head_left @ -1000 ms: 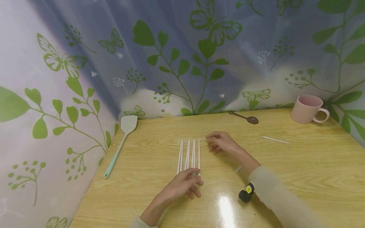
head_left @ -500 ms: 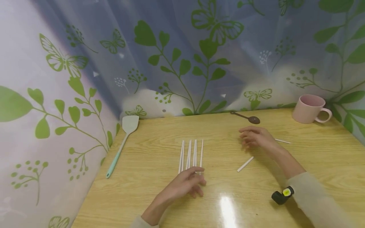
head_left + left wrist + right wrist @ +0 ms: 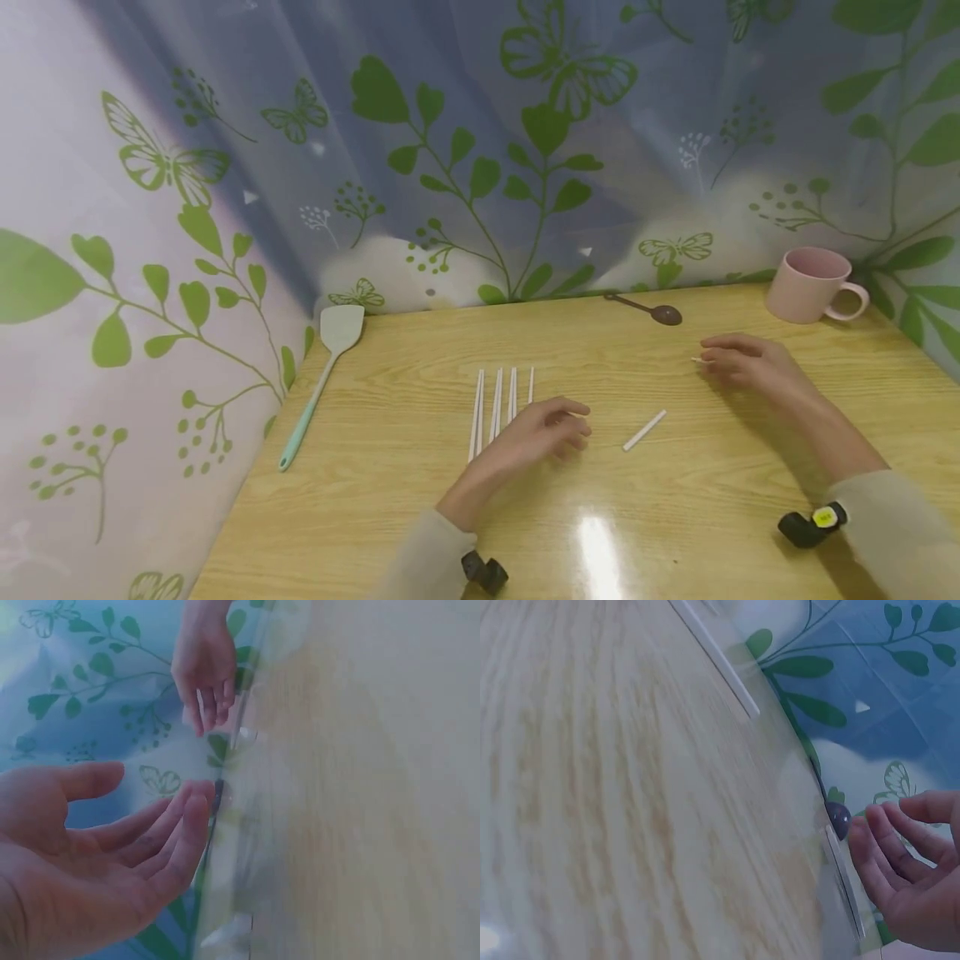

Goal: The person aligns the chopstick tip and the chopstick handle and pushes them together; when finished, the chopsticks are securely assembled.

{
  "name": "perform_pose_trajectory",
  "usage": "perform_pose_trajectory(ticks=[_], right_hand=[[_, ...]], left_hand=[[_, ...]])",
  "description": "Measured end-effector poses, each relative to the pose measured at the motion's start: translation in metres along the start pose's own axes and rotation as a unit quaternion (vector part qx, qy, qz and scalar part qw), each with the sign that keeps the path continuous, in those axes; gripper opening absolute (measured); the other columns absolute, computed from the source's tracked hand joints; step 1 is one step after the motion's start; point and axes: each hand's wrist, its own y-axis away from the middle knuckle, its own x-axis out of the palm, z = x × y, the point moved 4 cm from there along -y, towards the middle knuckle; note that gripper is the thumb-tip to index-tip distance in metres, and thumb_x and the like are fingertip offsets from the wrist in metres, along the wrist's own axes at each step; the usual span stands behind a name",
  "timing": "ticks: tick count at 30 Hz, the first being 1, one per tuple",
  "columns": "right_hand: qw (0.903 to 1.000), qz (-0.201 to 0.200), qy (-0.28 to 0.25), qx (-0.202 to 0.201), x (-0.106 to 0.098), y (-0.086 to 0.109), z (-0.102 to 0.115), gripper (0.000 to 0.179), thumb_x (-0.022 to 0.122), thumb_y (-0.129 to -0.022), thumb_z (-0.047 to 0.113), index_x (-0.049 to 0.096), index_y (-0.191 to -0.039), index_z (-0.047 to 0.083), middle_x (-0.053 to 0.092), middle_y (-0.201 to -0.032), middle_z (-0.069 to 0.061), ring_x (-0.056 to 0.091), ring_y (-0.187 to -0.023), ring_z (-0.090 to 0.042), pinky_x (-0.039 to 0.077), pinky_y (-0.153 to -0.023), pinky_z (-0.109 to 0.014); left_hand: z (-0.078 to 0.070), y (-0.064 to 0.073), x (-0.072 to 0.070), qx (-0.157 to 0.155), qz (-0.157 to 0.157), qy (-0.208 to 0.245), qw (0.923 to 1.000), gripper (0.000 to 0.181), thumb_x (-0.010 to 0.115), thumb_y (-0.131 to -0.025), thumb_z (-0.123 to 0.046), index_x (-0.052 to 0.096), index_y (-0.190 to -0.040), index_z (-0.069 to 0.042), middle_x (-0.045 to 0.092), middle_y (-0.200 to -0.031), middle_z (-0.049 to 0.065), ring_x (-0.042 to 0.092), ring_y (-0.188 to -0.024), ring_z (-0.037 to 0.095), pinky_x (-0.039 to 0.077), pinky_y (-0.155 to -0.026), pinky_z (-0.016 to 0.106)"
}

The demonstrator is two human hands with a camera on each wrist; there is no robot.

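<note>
Several white chopsticks (image 3: pixel 497 400) lie side by side mid-table, mostly paired; a single chopstick (image 3: pixel 531 385) is at their right. My left hand (image 3: pixel 536 435) hovers over their near right end, fingers loosely bent, with nothing in it. To its right a short white stick (image 3: pixel 643 431) lies slanted on the wood. My right hand (image 3: pixel 753 367) is over another thin white stick (image 3: pixel 844 881); only its tip shows in the head view. In the right wrist view the fingers (image 3: pixel 892 862) curve loosely beside this stick without gripping it.
A brown spoon (image 3: pixel 665 315) lies along the back edge, and a pink mug (image 3: pixel 806 287) stands at the back right. A spatula (image 3: pixel 341 329) with a mint handle lies at the left. Patterned curtain (image 3: pixel 450 167) rises behind the table.
My right hand has swept right, from beside the chopsticks to the far white stick, uncovering the slanted stick. My left hand has lifted and shifted to the right.
</note>
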Motion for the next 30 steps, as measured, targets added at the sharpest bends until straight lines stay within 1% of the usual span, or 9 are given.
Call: perform_pose_trajectory(ticks=[4,7,13,16,18,22,24,26,30], right_hand=[[0.9986,-0.046,0.019,-0.016,-0.010,0.004,-0.002,0.030,0.064,-0.105,0.021,0.068,-0.130,0.004,0.072,-0.105,0.025,0.068,-0.096,0.005,0.057,-0.082,-0.017],[0.9956,-0.065,0.064,-0.023,-0.013,0.003,-0.004,0.037,0.065,-0.105,0.022,0.064,-0.132,-0.003,0.068,-0.104,0.032,0.064,-0.096,0.010,0.055,-0.081,-0.014],[0.9834,-0.083,0.161,-0.001,-0.018,-0.001,-0.014,0.042,0.065,-0.104,0.024,0.062,-0.134,-0.005,0.065,-0.101,0.033,0.055,-0.093,0.017,0.044,-0.080,-0.008],[0.9804,-0.088,0.176,0.006,-0.021,-0.003,-0.017,0.041,0.068,-0.103,0.023,0.063,-0.133,-0.004,0.069,-0.103,0.028,0.054,-0.091,0.017,0.042,-0.079,-0.009],[0.9789,-0.087,0.185,0.009,-0.022,-0.004,-0.018,0.041,0.070,-0.101,0.020,0.064,-0.133,-0.005,0.074,-0.108,0.017,0.054,-0.090,0.017,0.042,-0.079,-0.010],[0.9736,-0.074,0.216,0.011,-0.022,-0.004,-0.019,0.039,0.071,-0.099,0.012,0.064,-0.131,-0.007,0.074,-0.123,-0.016,0.054,-0.087,0.017,0.046,-0.075,-0.012],[0.9720,-0.063,0.226,0.014,-0.020,-0.003,-0.018,0.037,0.071,-0.098,0.009,0.064,-0.130,-0.008,0.070,-0.125,-0.025,0.055,-0.087,0.014,0.047,-0.073,-0.013],[0.9697,-0.057,0.237,0.014,-0.018,-0.003,-0.017,0.035,0.071,-0.097,0.007,0.066,-0.128,-0.008,0.070,-0.121,-0.026,0.056,-0.087,0.010,0.048,-0.072,-0.014],[0.9616,-0.048,0.270,0.008,-0.015,-0.002,-0.013,0.026,0.071,-0.097,0.006,0.071,-0.121,-0.005,0.073,-0.108,-0.019,0.059,-0.088,-0.005,0.046,-0.070,-0.017]], left_hand=[[-0.004,-0.026,0.011,-0.002,-0.010,-0.028,0.9996,0.036,0.059,-0.108,-0.026,0.064,-0.138,-0.008,0.073,-0.118,0.003,0.070,-0.104,0.022,0.059,-0.086,0.035],[-0.004,-0.045,0.021,0.002,-0.020,-0.070,0.9973,0.033,0.061,-0.106,-0.025,0.068,-0.134,-0.009,0.072,-0.114,0.000,0.068,-0.099,0.017,0.057,-0.082,0.030],[-0.002,-0.073,0.040,-0.002,-0.054,-0.172,0.9836,0.024,0.070,-0.099,-0.019,0.073,-0.120,-0.008,0.071,-0.104,-0.004,0.062,-0.093,0.005,0.052,-0.079,0.020],[-0.004,-0.079,0.049,-0.011,-0.051,-0.200,0.9783,0.024,0.077,-0.094,-0.017,0.074,-0.116,-0.008,0.068,-0.095,-0.007,0.060,-0.085,0.005,0.051,-0.075,0.019],[-0.006,-0.082,0.054,-0.014,-0.047,-0.229,0.9722,0.026,0.082,-0.091,-0.019,0.074,-0.114,-0.010,0.065,-0.093,-0.009,0.058,-0.083,0.003,0.049,-0.074,0.018],[-0.009,-0.086,0.064,-0.012,-0.037,-0.314,0.9488,0.029,0.086,-0.087,-0.023,0.074,-0.112,-0.016,0.064,-0.087,-0.013,0.056,-0.078,0.000,0.046,-0.071,0.016],[-0.010,-0.086,0.068,-0.011,-0.031,-0.346,0.9375,0.026,0.086,-0.088,-0.024,0.074,-0.110,-0.019,0.064,-0.084,-0.015,0.056,-0.076,-0.001,0.045,-0.069,0.016],[-0.012,-0.085,0.070,-0.008,-0.027,-0.366,0.9302,0.020,0.084,-0.089,-0.022,0.074,-0.107,-0.020,0.064,-0.081,-0.016,0.056,-0.073,0.000,0.044,-0.066,0.016],[-0.016,-0.083,0.071,0.005,-0.024,-0.380,0.9245,0.010,0.079,-0.091,-0.017,0.076,-0.101,-0.019,0.064,-0.080,-0.014,0.054,-0.070,0.001,0.044,-0.063,0.016]])
